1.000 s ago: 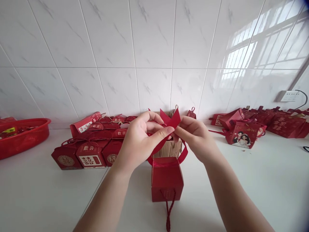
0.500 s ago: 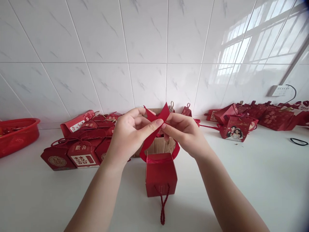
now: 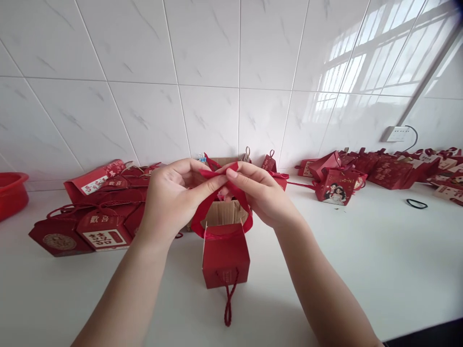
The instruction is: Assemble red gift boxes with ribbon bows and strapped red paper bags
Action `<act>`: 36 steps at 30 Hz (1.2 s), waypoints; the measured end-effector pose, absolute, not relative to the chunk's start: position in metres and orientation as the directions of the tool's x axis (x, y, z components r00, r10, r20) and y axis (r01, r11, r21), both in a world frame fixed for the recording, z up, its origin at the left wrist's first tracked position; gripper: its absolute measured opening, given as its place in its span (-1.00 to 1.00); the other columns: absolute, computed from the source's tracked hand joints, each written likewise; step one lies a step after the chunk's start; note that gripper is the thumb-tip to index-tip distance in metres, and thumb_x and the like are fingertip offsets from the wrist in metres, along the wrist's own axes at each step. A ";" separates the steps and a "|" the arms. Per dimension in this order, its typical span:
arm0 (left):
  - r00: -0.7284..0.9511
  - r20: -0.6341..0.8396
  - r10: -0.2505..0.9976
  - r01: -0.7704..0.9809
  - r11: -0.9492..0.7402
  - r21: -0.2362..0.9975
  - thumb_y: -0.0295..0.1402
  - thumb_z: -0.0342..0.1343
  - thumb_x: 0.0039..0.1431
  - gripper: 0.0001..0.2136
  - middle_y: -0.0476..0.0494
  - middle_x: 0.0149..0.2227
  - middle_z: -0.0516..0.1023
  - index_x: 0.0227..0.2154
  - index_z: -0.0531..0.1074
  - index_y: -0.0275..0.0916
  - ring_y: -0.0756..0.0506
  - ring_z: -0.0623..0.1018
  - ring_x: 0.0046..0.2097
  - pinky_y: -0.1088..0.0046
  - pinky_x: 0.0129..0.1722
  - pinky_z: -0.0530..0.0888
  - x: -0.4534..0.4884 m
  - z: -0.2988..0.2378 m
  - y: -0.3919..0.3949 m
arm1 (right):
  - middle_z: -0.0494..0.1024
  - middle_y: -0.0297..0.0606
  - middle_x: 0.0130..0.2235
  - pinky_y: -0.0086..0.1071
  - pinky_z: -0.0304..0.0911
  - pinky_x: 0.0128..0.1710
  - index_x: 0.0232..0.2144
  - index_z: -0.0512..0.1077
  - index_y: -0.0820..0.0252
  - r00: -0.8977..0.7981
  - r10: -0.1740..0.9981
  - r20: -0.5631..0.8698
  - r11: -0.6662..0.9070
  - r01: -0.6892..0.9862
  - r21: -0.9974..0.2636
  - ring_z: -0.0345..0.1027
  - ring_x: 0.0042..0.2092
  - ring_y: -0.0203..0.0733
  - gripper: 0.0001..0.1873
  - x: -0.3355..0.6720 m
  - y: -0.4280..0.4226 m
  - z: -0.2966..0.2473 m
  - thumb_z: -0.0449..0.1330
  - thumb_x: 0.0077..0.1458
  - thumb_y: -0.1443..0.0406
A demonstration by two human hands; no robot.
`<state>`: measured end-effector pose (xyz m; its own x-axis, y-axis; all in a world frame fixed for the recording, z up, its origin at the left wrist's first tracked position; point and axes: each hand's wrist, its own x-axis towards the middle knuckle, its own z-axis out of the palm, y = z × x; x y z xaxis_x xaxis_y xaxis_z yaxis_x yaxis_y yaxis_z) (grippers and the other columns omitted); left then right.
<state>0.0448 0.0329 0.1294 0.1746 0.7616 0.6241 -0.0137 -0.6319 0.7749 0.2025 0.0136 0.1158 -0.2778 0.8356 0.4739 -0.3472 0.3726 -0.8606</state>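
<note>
Red ribbon [image 3: 202,213] grasped from both sides at its crossing: in the left hand [image 3: 175,193], pinched between thumb and fingers; in the right hand [image 3: 267,195], pinched likewise, with the two thumb tips side by side. In contrast to half a second earlier, no wide upright V of ribbon ends above the fingertips; instead, ribbon folded low across the thumbs, with one pointed end showing behind. By judgement, a crossing gathered closer but unfinished, without any completed knot in sight. Directly below, on the white counter [image 3: 282,294], a small red box [image 3: 224,253], with ribbon looping up from both sides and a twisted cord [image 3: 228,308] trailing forward from the near face. Close behind, a brown cardboard box [image 3: 226,215], partly hidden. To the left, a stack of red boxes [image 3: 104,221] and a red basin [image 3: 12,195]; to the right, well apart, a couple-printed box [image 3: 334,187] and a black loop [image 3: 416,204]. As hindrances, fingers covering most of the crossing, and apparently little room behind the ribbon.
</note>
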 end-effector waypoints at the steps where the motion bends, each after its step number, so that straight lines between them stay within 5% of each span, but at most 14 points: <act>1: 0.173 0.622 0.764 -0.016 -0.629 0.777 -0.35 0.37 -0.07 -0.84 -0.01 -0.47 0.61 -0.52 0.47 -0.20 -0.04 0.60 -0.44 0.48 -0.39 0.56 0.046 0.129 0.033 | 0.46 -0.40 -0.43 -0.48 0.31 -0.31 -0.35 0.49 0.11 -0.294 0.845 0.446 0.327 -0.375 -0.867 0.34 -0.38 -0.37 -0.84 0.203 0.015 0.116 0.20 0.17 0.17; 8: 0.261 0.598 0.758 0.021 -0.624 0.781 -0.35 0.36 -0.04 -0.84 -0.01 -0.48 0.61 -0.50 0.46 -0.20 -0.03 0.60 -0.43 0.52 -0.35 0.56 0.046 0.129 0.035 | 0.39 -0.39 -0.49 -0.52 0.21 -0.43 -0.50 0.45 0.21 -0.339 0.862 0.376 0.201 -0.451 -0.869 0.26 -0.45 -0.40 -0.74 0.203 0.025 0.113 0.22 0.15 0.18; 15: 0.515 0.388 0.765 0.021 -0.464 0.886 -0.32 0.28 0.08 -0.83 -0.07 -0.29 0.60 -0.30 0.41 -0.17 -0.06 0.60 -0.17 0.49 -0.17 0.52 0.031 0.134 0.036 | 0.46 -0.38 -0.47 -0.53 0.23 -0.38 -0.47 0.47 0.22 -0.306 0.865 0.397 0.241 -0.441 -0.865 0.31 -0.41 -0.40 -0.77 0.206 0.023 0.112 0.24 0.13 0.18; 20: 0.633 0.290 0.718 0.050 -0.412 0.910 -0.32 0.18 0.17 -0.81 -0.14 -0.17 0.57 -0.15 0.44 -0.20 -0.10 0.54 -0.06 0.39 -0.06 0.45 0.023 0.135 0.038 | 0.45 -0.35 -0.46 -0.49 0.22 -0.37 -0.46 0.48 0.21 -0.313 0.845 0.434 0.358 -0.271 -0.893 0.31 -0.38 -0.36 -0.75 0.217 0.021 0.110 0.22 0.15 0.16; 24: 0.627 0.249 0.739 0.139 -0.420 0.897 -0.26 0.17 0.16 -0.85 -0.07 -0.27 0.55 -0.33 0.51 -0.25 -0.05 0.50 -0.16 0.46 -0.16 0.38 0.017 0.136 0.042 | 0.45 -0.31 -0.44 -0.42 0.22 -0.35 -0.47 0.48 0.23 -0.301 0.799 0.520 0.533 -0.046 -0.845 0.31 -0.36 -0.30 -0.75 0.220 0.013 0.113 0.18 0.17 0.19; 27: 0.600 0.198 0.775 0.260 -0.423 0.868 -0.19 0.17 0.15 -0.78 0.00 -0.40 0.47 -0.43 0.48 -0.25 0.00 0.41 -0.32 0.49 -0.34 0.28 0.014 0.138 0.041 | 0.40 -0.34 -0.49 -0.41 0.14 -0.44 -0.49 0.46 0.23 -0.304 0.721 0.623 0.690 0.231 -0.686 0.22 -0.43 -0.32 -0.79 0.219 0.006 0.117 0.13 0.17 0.31; 30: 0.607 0.178 0.774 0.295 -0.427 0.855 -0.16 0.15 0.15 -0.75 0.04 -0.49 0.34 -0.47 0.44 -0.25 0.02 0.30 -0.42 0.48 -0.44 0.16 0.013 0.139 0.039 | 0.42 -0.34 -0.51 -0.37 0.11 -0.41 -0.56 0.42 0.24 -0.345 0.568 0.747 0.791 0.480 -0.379 0.18 -0.43 -0.33 -0.80 0.217 0.003 0.117 0.13 0.09 0.44; 36: 0.616 0.153 0.773 0.317 -0.421 0.850 -0.04 0.07 0.17 -0.56 0.08 -0.58 -0.01 -0.63 0.13 -0.23 0.05 0.04 -0.52 0.44 -0.52 -0.01 0.014 0.138 0.041 | 0.46 -0.35 -0.47 -0.25 0.11 -0.23 -0.55 0.42 0.23 -0.388 0.443 0.808 0.767 0.631 -0.118 0.18 -0.43 -0.34 -0.82 0.215 0.006 0.112 0.16 0.08 0.44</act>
<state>0.0145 0.0411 0.1380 0.6163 0.7725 0.1527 0.3175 -0.4212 0.8496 0.2153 0.0063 0.1123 -0.3876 0.4433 0.8082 0.6306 0.7670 -0.1183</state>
